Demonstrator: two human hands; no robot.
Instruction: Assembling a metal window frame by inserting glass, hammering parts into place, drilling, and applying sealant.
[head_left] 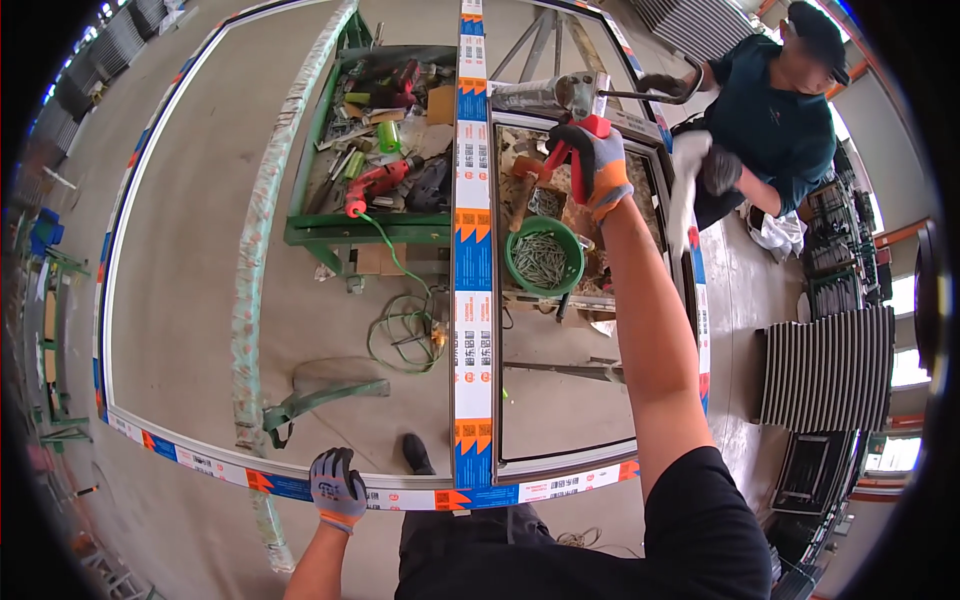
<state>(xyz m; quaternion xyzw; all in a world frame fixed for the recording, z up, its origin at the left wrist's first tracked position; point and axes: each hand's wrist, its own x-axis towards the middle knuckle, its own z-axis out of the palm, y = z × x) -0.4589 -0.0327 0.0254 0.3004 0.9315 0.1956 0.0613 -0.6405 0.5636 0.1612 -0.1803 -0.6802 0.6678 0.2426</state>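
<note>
A large rectangular window frame (474, 250), wrapped in white, blue and orange protective film, lies before me with a bar down its middle. My left hand (337, 487), in a grey and orange glove, is closed over the frame's near rail. My right arm reaches far forward. Its gloved right hand (597, 168) is wrapped around the red handle of a caulking gun (582, 97), held over the frame's far right part. The gun's silver barrel points left toward the middle bar, and its bent rod sticks out to the right.
A co-worker (775, 120) in dark gloves stands at the frame's far right, one hand near the rod. Below the frame are a green tool bench (370, 230) with a red drill (380, 183), a green basket of screws (545, 257), a hammer (522, 190) and a green cable (400, 335).
</note>
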